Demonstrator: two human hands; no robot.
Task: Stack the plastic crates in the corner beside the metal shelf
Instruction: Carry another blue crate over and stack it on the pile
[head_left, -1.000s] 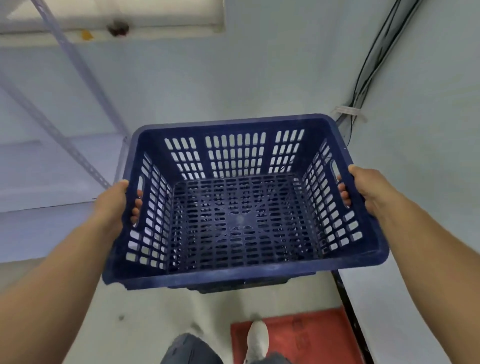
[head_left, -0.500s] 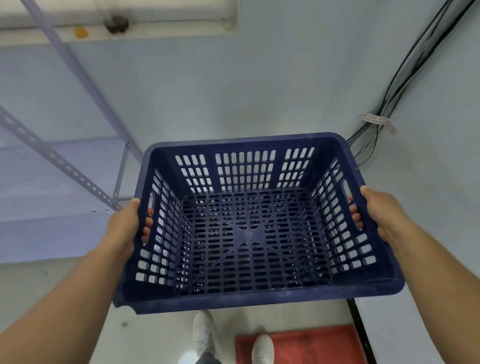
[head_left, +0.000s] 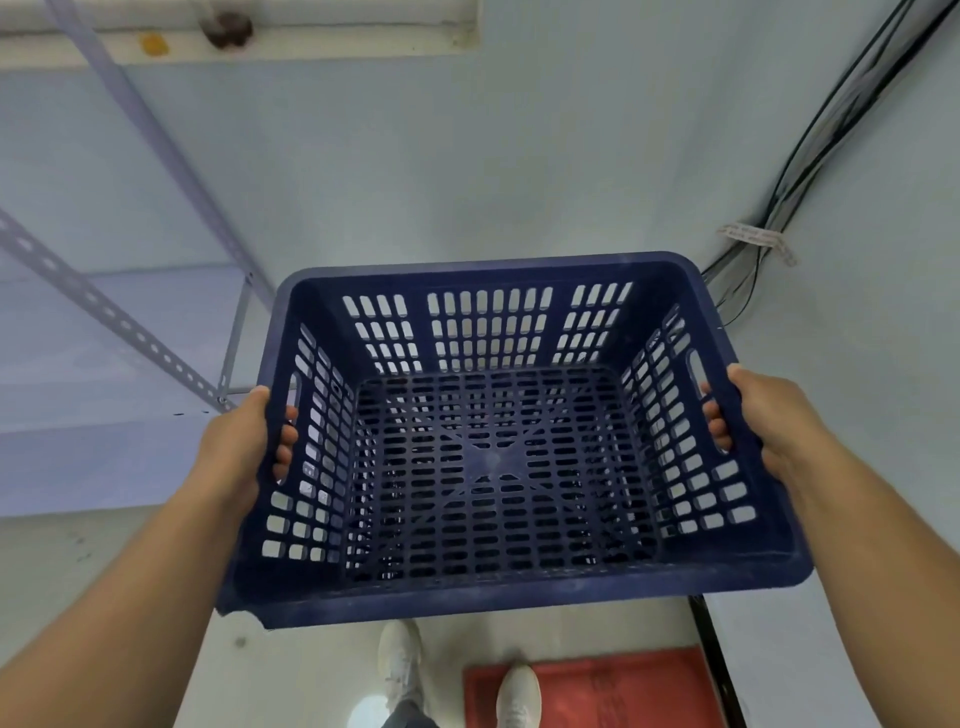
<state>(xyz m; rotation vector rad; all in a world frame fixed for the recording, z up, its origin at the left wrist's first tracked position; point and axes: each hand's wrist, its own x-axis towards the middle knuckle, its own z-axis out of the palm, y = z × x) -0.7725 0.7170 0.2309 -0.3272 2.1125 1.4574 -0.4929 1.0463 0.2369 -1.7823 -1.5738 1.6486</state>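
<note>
A dark blue slotted plastic crate (head_left: 498, 592) is held in the air in front of me, open side up and empty. My left hand (head_left: 236, 441) grips its left wall, fingers through the handle slot. My right hand (head_left: 769, 415) grips the right wall the same way. The crate hangs over the corner where two pale walls meet, just right of the metal shelf (head_left: 124, 322). Through the crate's slotted floor I cannot tell what lies beneath it.
Slotted shelf posts (head_left: 156, 130) rise at the left. Black cables (head_left: 810, 156) run down the right wall into the corner. A red flat thing (head_left: 613, 686) lies on the floor under my right shoe (head_left: 517, 696); my left shoe (head_left: 400, 660) stands beside it.
The crate and both hands have sunk lower in view and moved a little right, closer to the corner. My feet have stepped forward, both shoes now in view. The grip is unchanged.
</note>
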